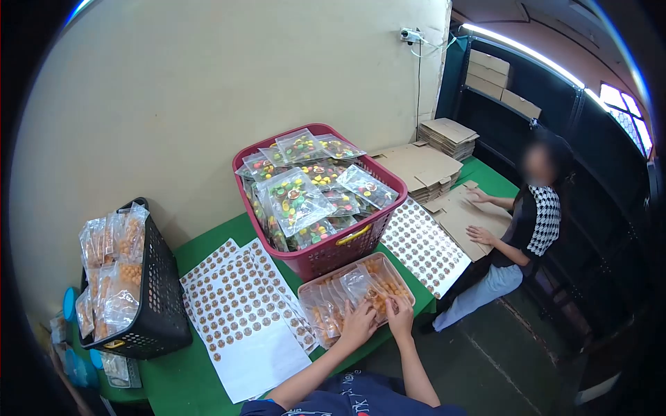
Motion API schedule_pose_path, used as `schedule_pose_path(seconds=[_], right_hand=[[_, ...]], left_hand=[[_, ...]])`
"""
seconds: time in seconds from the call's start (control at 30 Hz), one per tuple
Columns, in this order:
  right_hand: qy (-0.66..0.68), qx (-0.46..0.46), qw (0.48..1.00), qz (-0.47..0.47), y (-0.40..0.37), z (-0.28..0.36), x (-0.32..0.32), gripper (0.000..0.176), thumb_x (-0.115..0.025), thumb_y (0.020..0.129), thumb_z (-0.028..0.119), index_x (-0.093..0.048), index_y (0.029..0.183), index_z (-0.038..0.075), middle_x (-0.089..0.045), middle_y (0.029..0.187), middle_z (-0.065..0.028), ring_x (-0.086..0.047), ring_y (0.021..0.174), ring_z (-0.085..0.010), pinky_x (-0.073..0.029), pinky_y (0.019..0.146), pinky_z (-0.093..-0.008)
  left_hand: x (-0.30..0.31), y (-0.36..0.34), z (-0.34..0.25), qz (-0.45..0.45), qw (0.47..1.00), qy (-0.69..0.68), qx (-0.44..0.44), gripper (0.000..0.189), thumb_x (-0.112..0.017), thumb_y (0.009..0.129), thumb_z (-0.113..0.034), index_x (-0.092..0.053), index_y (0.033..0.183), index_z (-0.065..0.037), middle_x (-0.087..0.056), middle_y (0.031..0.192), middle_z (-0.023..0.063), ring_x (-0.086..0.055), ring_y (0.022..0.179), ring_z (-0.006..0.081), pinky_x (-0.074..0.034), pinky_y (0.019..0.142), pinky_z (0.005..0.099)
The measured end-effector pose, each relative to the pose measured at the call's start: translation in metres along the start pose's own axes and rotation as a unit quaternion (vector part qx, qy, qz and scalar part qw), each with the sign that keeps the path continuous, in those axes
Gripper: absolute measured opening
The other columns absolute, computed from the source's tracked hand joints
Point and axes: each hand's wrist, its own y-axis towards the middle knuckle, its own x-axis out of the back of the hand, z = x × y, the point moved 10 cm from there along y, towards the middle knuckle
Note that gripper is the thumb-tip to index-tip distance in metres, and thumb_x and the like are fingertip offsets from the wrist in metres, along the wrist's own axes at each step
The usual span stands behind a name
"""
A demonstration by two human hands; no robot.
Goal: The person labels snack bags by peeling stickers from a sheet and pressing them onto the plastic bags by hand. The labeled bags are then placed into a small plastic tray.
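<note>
A pale shallow tray at the table's front edge holds several clear plastic packets of small orange pieces. My left hand is over the tray, its fingers closed at the near edge of one packet. Beside it, my right hand pinches the right side of what looks like the same packet. Some fingertips are hidden behind my hands. To the left of the tray lie sticker sheets with rows of round brown stickers, a blank strip at the front of the top one.
A maroon basket full of packets of colourful sweets stands behind the tray. A black basket with orange-filled packets is at left. Another sticker sheet lies right. Beyond, a co-worker rests both hands on flat cardboard.
</note>
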Motion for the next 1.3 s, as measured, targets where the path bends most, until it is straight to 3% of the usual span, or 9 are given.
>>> schedule_pose_path(seconds=[0.07,0.27,0.5,0.6,0.67,0.73,0.8,1.03,1.3], right_hand=[[-0.048,0.039,0.998,0.007,-0.002,0.003,-0.002,0.020,-0.059,0.077,0.015,-0.060,0.091,0.000,-0.059,0.086,-0.0144,-0.054,0.086,-0.0307,-0.040,0.079,-0.0384],[-0.042,0.005,0.994,0.100,-0.015,-0.012,-0.022,0.033,-0.060,0.077,0.018,-0.053,0.105,0.001,-0.053,0.105,-0.0161,-0.045,0.104,-0.0339,-0.035,0.089,-0.0393],[0.020,-0.020,0.999,0.041,0.005,0.016,0.015,0.032,-0.055,0.082,0.018,-0.052,0.108,0.000,-0.050,0.107,-0.0190,-0.046,0.104,-0.0333,-0.035,0.090,-0.0389],[0.101,-0.073,0.992,0.027,0.009,-0.002,0.005,0.021,-0.054,0.080,0.008,-0.056,0.099,-0.002,-0.055,0.098,-0.0153,-0.054,0.091,-0.0266,-0.043,0.076,-0.0347],[0.218,-0.112,0.969,0.033,0.010,0.011,-0.006,0.016,-0.052,0.082,0.007,-0.057,0.094,-0.003,-0.059,0.090,-0.0127,-0.057,0.080,-0.0192,-0.045,0.070,-0.0312],[0.212,-0.091,0.971,0.068,0.006,0.025,-0.024,0.014,-0.051,0.083,0.007,-0.059,0.081,-0.004,-0.060,0.074,-0.0088,-0.058,0.070,-0.0154,-0.045,0.066,-0.0274],[0.226,-0.066,0.961,0.145,-0.004,0.054,-0.051,0.014,-0.050,0.086,0.007,-0.057,0.080,-0.003,-0.058,0.072,-0.0047,-0.056,0.067,-0.0098,-0.046,0.062,-0.0220],[0.347,-0.060,0.870,0.344,-0.056,0.155,-0.149,0.014,-0.052,0.083,0.007,-0.058,0.076,-0.004,-0.060,0.070,-0.0069,-0.057,0.065,-0.0120,-0.044,0.061,-0.0236],[0.415,-0.090,0.812,0.401,-0.093,0.233,-0.210,0.017,-0.050,0.086,0.011,-0.057,0.080,-0.004,-0.058,0.070,-0.0077,-0.055,0.063,-0.0122,-0.046,0.058,-0.0239]], left_hand=[[-0.001,0.001,0.000,0.002,1.000,-0.001,0.006,0.033,-0.064,0.068,-0.019,-0.050,0.095,-0.008,-0.047,0.109,0.0099,-0.040,0.118,0.0263,-0.018,0.095,0.0616],[0.000,-0.001,-0.003,0.008,1.000,-0.008,0.002,0.049,-0.060,0.075,-0.033,-0.044,0.113,-0.006,-0.042,0.122,0.0125,-0.032,0.123,0.0300,-0.017,0.096,0.0610],[0.060,-0.048,0.024,-0.009,0.988,-0.129,0.088,0.063,-0.055,0.080,-0.042,-0.032,0.126,-0.005,-0.030,0.133,0.0143,-0.025,0.126,0.0330,-0.014,0.099,0.0569],[0.087,-0.096,0.073,-0.060,0.972,-0.116,0.196,0.057,-0.058,0.080,-0.034,-0.036,0.123,-0.003,-0.036,0.127,0.0168,-0.032,0.120,0.0339,-0.022,0.098,0.0494],[0.112,-0.135,0.107,-0.146,0.953,-0.113,0.240,0.053,-0.059,0.080,-0.029,-0.039,0.121,-0.002,-0.040,0.123,0.0183,-0.037,0.116,0.0338,-0.028,0.097,0.0439],[0.138,-0.181,0.131,-0.216,0.919,-0.099,0.314,0.049,-0.059,0.080,-0.025,-0.041,0.118,0.000,-0.043,0.119,0.0190,-0.040,0.112,0.0331,-0.031,0.095,0.0394],[0.164,-0.225,0.146,-0.277,0.878,-0.079,0.381,0.045,-0.058,0.081,-0.022,-0.042,0.116,0.001,-0.045,0.116,0.0194,-0.042,0.110,0.0324,-0.033,0.094,0.0373],[0.219,-0.352,0.149,-0.430,0.745,-0.040,0.508,0.035,-0.056,0.080,-0.013,-0.046,0.111,0.001,-0.050,0.108,0.0171,-0.048,0.104,0.0304,-0.036,0.090,0.0364],[0.292,-0.429,0.159,-0.473,0.690,-0.035,0.547,0.030,-0.054,0.082,-0.011,-0.049,0.111,-0.005,-0.052,0.112,0.0099,-0.048,0.109,0.0222,-0.039,0.088,0.0383]])
